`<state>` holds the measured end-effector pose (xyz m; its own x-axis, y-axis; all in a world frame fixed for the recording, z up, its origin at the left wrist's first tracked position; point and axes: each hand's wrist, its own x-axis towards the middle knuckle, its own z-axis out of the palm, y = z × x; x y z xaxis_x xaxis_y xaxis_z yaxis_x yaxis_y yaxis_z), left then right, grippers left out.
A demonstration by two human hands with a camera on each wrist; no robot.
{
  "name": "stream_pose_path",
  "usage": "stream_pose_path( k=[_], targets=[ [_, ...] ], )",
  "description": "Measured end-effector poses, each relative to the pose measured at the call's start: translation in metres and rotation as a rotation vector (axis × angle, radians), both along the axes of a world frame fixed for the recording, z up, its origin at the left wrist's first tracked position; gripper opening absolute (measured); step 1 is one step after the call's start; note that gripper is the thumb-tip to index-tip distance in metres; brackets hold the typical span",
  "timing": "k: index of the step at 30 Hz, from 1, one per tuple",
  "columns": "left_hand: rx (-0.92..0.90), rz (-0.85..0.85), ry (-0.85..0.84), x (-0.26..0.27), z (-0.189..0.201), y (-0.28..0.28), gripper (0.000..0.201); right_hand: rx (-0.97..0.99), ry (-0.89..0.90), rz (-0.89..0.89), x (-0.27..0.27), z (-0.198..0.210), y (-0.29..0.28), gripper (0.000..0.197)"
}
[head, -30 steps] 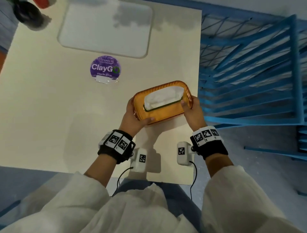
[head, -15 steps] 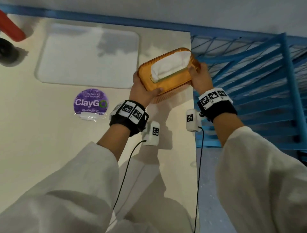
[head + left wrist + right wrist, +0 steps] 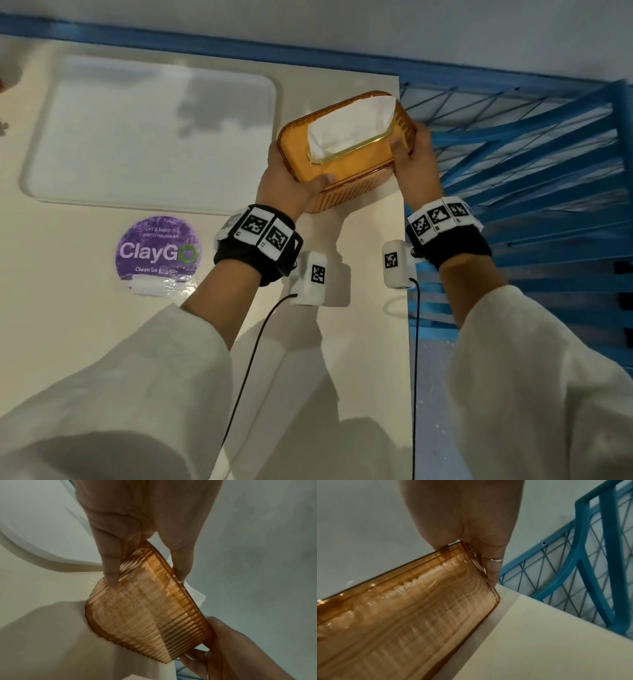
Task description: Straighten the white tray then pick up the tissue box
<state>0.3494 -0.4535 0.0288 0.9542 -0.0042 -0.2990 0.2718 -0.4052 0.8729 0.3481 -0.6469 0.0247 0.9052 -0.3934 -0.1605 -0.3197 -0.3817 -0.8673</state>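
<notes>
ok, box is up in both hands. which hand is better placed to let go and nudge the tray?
Left. The left hand grips the tissue box end beside the white tray; the right hand is on the far end.

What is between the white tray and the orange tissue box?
Head view: only a bare strip of table separates the white tray from the tissue box.

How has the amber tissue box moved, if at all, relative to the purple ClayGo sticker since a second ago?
Yes. The amber tissue box, gripped by the left hand and right hand, went from nearer than the ClayGo sticker to farther, beside the white tray.
</notes>
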Motion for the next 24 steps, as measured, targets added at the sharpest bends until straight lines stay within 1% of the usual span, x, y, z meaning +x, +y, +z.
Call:
stream_pose_path(
  k=[4,7,9,13,18,24],
  targets=[
    [-0.005,-0.031,-0.020,0.012,-0.004,0.007,0.084,0.000,0.001,-0.017,-0.001,-0.001,0.005,0.042],
    [-0.053,0.004,0.013,0.023,-0.005,0.013,0.087,-0.018,-0.007,-0.052,-0.001,-0.002,0.010,0.041],
    [-0.084,0.020,0.015,0.029,-0.004,0.016,0.084,-0.018,-0.011,-0.063,-0.002,-0.003,0.013,0.041],
    [-0.046,-0.018,-0.032,0.043,0.000,0.019,0.069,-0.006,-0.033,-0.117,-0.005,-0.005,0.021,0.042],
    [-0.004,-0.088,-0.032,0.053,0.001,0.022,0.069,-0.045,-0.045,-0.195,-0.005,-0.006,0.031,0.042],
    [0.030,-0.134,-0.028,0.056,0.002,0.023,0.070,-0.044,-0.031,-0.206,-0.007,-0.004,0.033,0.041]
  ],
)
